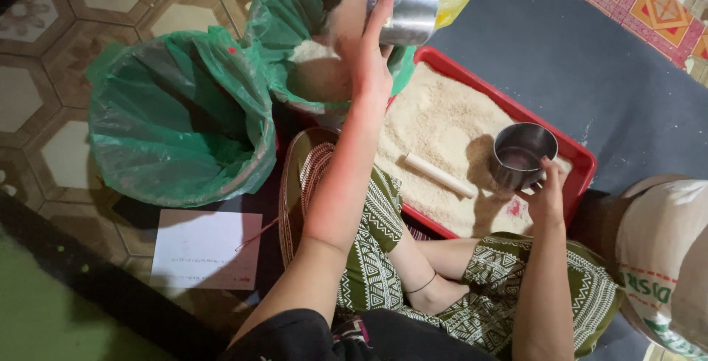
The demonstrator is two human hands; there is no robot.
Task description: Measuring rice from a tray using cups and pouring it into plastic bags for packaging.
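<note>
From the head camera I look straight down at a person sitting cross-legged on the floor. My left hand (371,62) is raised over a green plastic-lined bag (295,14) that already holds a heap of rice; its fingers are wrapped around a steel measuring can (402,5), tipped on its side with the mouth toward the bag. I judge that tilt lets the grain fall inside the liner rather than onto the floor.

My right hand (547,197) sits low at the near edge of the red tray (582,156). Its fingers pinch the rim of a second steel cup (522,154), which rests mouth-up on the rice (435,121) filling the tray, probably so it can scoop without lifting far. A pale wooden stick (440,176) lies on the grain between the hands, likely there for levelling.

A second green-lined bag (181,114) stands open to the left, just beside the first; I cannot tell what is in it. A white sheet of paper (208,248) lies flat on the floor in front of it, and a printed sack (664,265) sits at the far right.
</note>
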